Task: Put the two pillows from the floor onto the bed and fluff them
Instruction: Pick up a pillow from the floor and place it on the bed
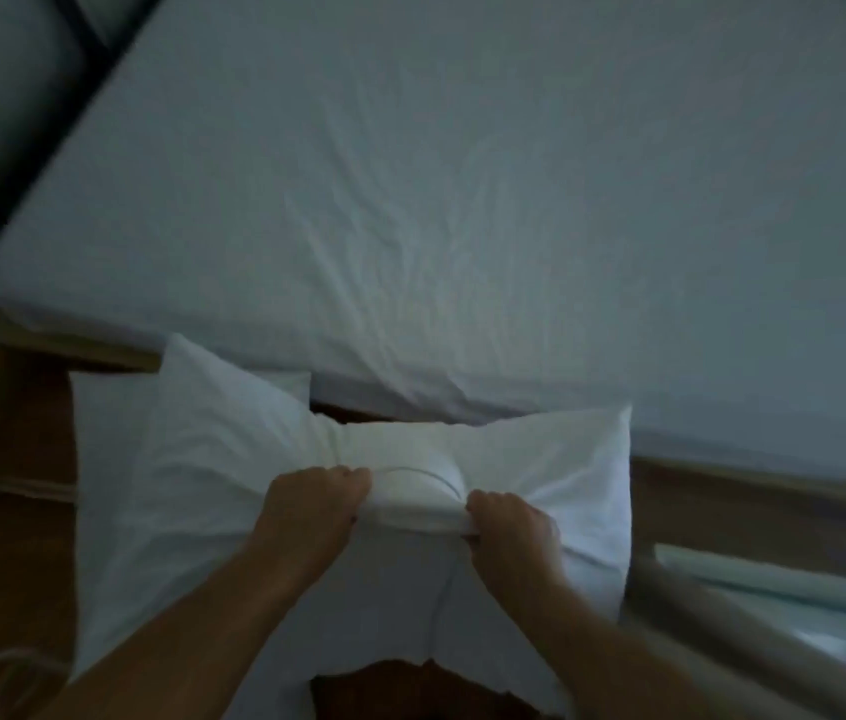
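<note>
Here both hands (317, 506) (512, 527) clutch a white pillow (556, 459).

- Left hand (314, 504) and right hand (509, 524): both gripping a bunched fold of the white pillow (203, 475) at 6 o'clock.
- Second pillow (104, 433): lying beneath, showing at 8 o'clock.
- Bed (462, 174): filling 12 o'clock, sheet wrinkling.
- Wooden floor (21, 563): showing at 8 o'clock.

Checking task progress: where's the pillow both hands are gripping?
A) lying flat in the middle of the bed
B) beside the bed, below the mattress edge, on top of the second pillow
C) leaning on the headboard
B: both the left hand and right hand clutch the top pillow beside the bed, over the second pillow.
</note>
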`<action>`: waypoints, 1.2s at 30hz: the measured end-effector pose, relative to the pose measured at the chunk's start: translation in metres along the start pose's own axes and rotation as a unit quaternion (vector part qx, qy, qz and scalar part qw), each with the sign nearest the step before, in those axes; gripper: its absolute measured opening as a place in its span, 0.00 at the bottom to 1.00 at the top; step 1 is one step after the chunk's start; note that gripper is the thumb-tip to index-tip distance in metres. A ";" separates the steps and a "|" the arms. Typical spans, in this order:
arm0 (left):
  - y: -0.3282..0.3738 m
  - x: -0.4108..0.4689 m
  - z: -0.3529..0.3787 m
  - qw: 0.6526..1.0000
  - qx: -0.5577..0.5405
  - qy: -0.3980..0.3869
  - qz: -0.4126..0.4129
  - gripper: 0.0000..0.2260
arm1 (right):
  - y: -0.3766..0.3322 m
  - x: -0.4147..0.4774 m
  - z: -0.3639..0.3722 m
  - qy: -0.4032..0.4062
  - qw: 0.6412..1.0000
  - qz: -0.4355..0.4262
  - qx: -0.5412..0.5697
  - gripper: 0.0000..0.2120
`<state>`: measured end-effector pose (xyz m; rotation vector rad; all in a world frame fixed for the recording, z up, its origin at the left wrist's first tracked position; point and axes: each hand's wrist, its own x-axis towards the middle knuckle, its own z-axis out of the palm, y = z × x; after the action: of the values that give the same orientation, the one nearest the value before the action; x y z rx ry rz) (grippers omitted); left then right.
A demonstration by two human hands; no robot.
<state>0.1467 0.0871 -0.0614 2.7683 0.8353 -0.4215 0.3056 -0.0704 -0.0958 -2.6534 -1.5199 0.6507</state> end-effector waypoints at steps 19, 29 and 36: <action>-0.112 0.411 -0.520 0.932 -0.050 0.348 -0.084 0.15 | -0.014 0.452 -0.587 0.323 0.944 0.030 -0.065 0.09; -0.138 0.437 -0.480 0.963 -0.126 0.173 -0.161 0.24 | -0.005 0.494 -0.541 0.174 0.980 -0.034 -0.086 0.12; -0.125 0.412 -0.469 0.948 -0.167 0.187 -0.197 0.24 | -0.030 0.496 -0.525 0.148 0.981 -0.107 -0.070 0.14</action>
<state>0.5012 0.5314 0.2242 2.3875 1.4117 0.1879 0.6885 0.4556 0.2191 -2.4835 -1.7758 0.1335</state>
